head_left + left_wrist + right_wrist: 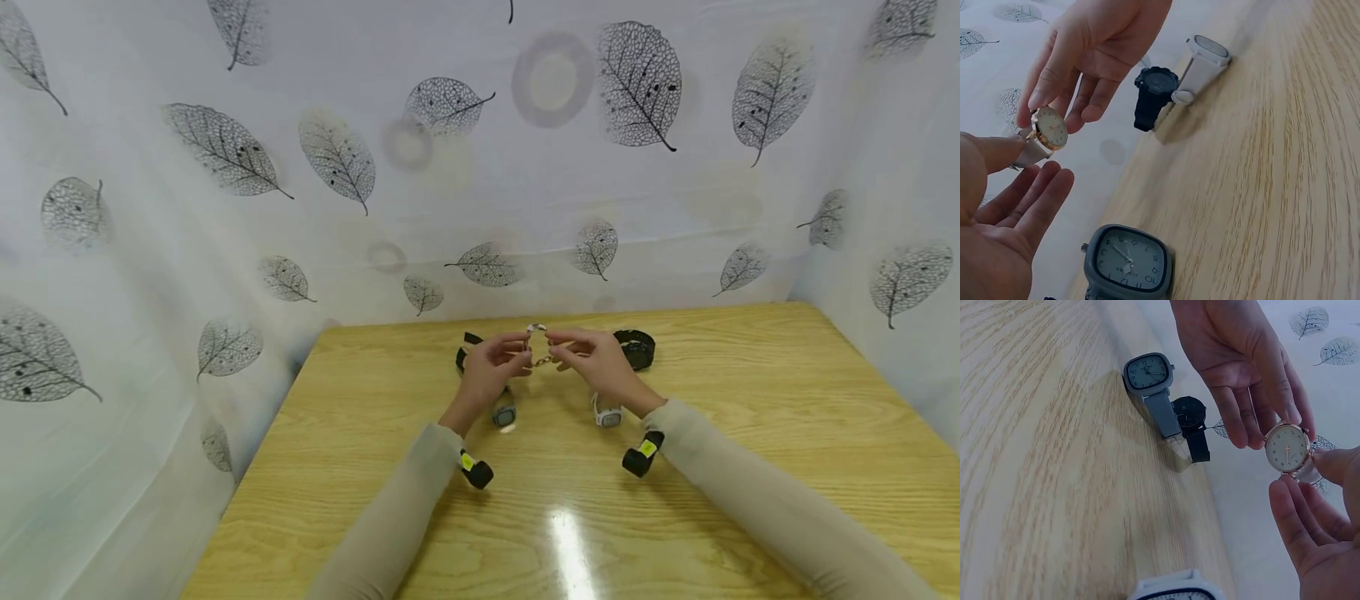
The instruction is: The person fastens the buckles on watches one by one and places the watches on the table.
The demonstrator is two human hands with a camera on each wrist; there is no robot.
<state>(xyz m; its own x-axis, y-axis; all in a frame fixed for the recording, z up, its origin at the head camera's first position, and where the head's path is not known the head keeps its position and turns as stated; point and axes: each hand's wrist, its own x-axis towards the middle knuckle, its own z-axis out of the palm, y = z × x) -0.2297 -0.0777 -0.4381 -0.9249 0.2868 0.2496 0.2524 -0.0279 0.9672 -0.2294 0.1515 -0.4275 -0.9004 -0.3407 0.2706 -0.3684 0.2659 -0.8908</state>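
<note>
A wristwatch with a rose-gold case, pale dial and light strap (1052, 128) is held up between both hands, above the table's far part. My left hand (487, 367) pinches it from the left. From the other side my right hand (600, 362) pinches it too, thumb against the strap by the case in the right wrist view. The dial (1288, 448) faces the wrist cameras. Behind the left hand lies a black watch (1190, 412), partly covered in the head view. Another black watch (636, 348) sits just beyond the right hand.
A grey square-faced watch (505, 414) lies on the wooden table (360, 467) near the left wrist. By the right forearm is a white watch (607, 414). Leaf-printed white cloth (487, 192) hangs behind the table and at its sides.
</note>
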